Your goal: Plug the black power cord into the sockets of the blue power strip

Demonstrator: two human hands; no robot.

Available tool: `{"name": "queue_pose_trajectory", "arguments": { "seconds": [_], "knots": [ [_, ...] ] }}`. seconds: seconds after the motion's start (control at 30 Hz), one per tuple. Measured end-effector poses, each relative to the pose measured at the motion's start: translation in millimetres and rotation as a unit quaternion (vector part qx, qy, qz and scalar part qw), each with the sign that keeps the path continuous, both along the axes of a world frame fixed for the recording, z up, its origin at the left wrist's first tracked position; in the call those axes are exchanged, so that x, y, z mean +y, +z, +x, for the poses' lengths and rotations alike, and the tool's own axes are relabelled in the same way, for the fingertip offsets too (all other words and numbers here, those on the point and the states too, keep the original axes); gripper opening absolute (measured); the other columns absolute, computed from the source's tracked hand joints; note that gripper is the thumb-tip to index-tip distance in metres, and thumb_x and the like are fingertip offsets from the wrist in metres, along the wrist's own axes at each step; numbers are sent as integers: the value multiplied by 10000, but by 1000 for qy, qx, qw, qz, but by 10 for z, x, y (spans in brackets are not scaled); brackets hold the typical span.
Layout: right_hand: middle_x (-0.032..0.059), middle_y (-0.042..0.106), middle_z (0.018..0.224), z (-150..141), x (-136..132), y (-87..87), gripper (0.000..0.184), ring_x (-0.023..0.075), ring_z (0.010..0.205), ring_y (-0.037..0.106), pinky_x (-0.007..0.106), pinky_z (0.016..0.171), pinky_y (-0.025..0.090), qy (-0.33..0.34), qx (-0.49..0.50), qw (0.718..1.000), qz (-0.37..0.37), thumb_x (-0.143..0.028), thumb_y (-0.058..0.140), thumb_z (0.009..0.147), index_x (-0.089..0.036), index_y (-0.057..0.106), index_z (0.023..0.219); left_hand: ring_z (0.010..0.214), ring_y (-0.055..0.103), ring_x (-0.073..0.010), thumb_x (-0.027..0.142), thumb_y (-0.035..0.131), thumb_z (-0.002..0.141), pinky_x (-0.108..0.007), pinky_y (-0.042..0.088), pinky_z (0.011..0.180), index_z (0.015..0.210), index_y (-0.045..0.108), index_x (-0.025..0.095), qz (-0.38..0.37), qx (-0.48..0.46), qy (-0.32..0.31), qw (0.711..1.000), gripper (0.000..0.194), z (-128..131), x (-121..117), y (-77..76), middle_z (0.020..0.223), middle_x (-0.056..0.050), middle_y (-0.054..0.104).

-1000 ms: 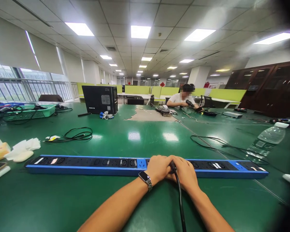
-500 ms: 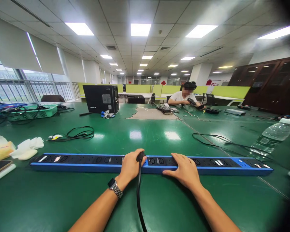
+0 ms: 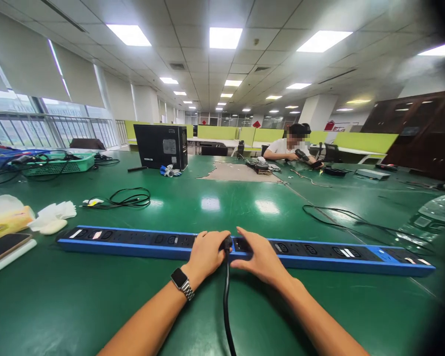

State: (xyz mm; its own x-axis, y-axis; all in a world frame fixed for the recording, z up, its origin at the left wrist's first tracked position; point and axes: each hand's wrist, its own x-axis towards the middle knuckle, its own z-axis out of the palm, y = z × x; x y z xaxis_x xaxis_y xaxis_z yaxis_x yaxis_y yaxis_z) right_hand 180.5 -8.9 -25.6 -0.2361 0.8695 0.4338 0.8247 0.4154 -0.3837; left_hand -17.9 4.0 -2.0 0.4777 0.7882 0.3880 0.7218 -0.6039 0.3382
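A long blue power strip [image 3: 330,266] with black sockets lies across the green table in front of me. My left hand [image 3: 207,254], with a watch on its wrist, is closed round a black power plug [image 3: 227,242] at the strip's middle. From the plug a thick black cord [image 3: 226,301] runs down toward me. Whether the plug's prongs sit in a socket is hidden. Just right of the plug, my right hand [image 3: 261,254] rests at the strip with thumb and fingers spread, holding nothing.
Coiled black cable [image 3: 128,199] lies beyond the strip at left, near tissues [image 3: 55,215] and a phone [image 3: 7,247]. A water bottle [image 3: 435,212] stands at right. Farther back are a black computer case [image 3: 159,146], a green basket [image 3: 65,164] and a co-worker [image 3: 289,148].
My left hand moved left along the strip with the plug, then slightly right. My right hand parted from the plug, opened, and shifted left toward it again. The view turned slightly.
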Motion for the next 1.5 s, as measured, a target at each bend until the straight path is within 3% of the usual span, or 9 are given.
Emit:
{"name": "queue_pose_trajectory", "arguments": {
  "seconds": [0.1, 0.23, 0.33, 0.47, 0.63, 1.03, 1.17, 1.33, 1.5],
  "knots": [
    [129, 627, 1266, -375, 107, 69, 852, 289, 1117, 604, 416, 918, 472, 52, -3, 998, -27, -519, 719, 695, -217, 399, 1424, 1225, 534, -282, 244, 649, 809, -496, 336, 1080, 1387, 420, 233, 9, 48, 6, 999, 622, -97, -39, -71, 1302, -83, 617],
    [84, 717, 1047, -520, 145, 49, 420, 246, 966, 655, 376, 848, 490, -5, 18, 999, 46, -457, 577, 859, -236, 608, 1214, 1278, 457, -362, 339, 739, 724, -576, 272, 1095, 1414, 384, 189, 40, 81, 59, 994, 791, -176, -68, -149, 1396, -130, 524],
    [80, 719, 925, -277, 154, 84, 346, 219, 853, 654, 343, 800, 495, -73, 131, 976, 155, -504, 529, 877, -217, 688, 984, 1208, 510, -336, 365, 756, 715, -540, 327, 1063, 1318, 496, 209, 50, 77, 74, 993, 676, -173, -64, -186, 1309, -115, 588],
    [95, 712, 932, 313, 116, 119, 465, 216, 801, 656, 327, 758, 498, -255, 270, 904, 212, -567, 510, 857, -170, 657, 1050, 1183, 518, -320, 386, 763, 711, -525, 331, 1058, 1300, 513, 216, 54, 71, 63, 994, 662, -171, -52, -191, 1299, -97, 595],
    [74, 728, 907, 644, -67, -29, 429, 245, 831, 671, 350, 775, 494, -168, 130, 976, 44, -582, 507, 842, -213, 683, 975, 1199, 500, -319, 393, 754, 720, -516, 318, 1061, 1305, 514, 194, 49, 78, 71, 993, 663, -185, -58, -176, 1310, -104, 590],
    [90, 701, 1122, 610, -92, -144, 442, 252, 1044, 643, 483, 997, 426, -99, -17, 992, 78, -523, 504, 884, -230, 597, 1201, 1217, 504, -302, 426, 699, 772, -510, 320, 1069, 1275, 551, 207, 39, 32, 61, 997, 568, -180, -102, -133, 1320, -88, 590],
    [135, 675, 1171, 625, -87, -232, 764, 310, 1136, 592, 601, 1062, 297, -201, -47, 975, 81, -629, 616, 751, -186, 463, 1355, 1174, 543, -254, 370, 638, 840, -455, 365, 1047, 1242, 573, 213, 20, -40, 35, 998, 436, 57, -134, -104, 1261, -65, 636],
    [110, 641, 1252, 765, -98, -295, 503, 301, 1176, 561, 504, 999, 391, -160, -72, 982, 68, -430, 629, 752, -216, 595, 1206, 1169, 531, -270, 353, 634, 842, -448, 398, 1021, 1290, 539, 218, 21, -55, -57, 997, 478, 723, -137, -84, 1234, -65, 647],
    [96, 633, 1267, 774, -153, -265, 519, 290, 1171, 559, 476, 975, 415, -140, -68, 985, 77, -256, 609, 697, -215, 594, 1215, 962, 620, -250, 209, 590, 840, -402, 487, 863, 1083, 661, 236, -1, -70, -68, 995, 255, 1220, -68, -45, 1010, -42, 723]
  ]
}}
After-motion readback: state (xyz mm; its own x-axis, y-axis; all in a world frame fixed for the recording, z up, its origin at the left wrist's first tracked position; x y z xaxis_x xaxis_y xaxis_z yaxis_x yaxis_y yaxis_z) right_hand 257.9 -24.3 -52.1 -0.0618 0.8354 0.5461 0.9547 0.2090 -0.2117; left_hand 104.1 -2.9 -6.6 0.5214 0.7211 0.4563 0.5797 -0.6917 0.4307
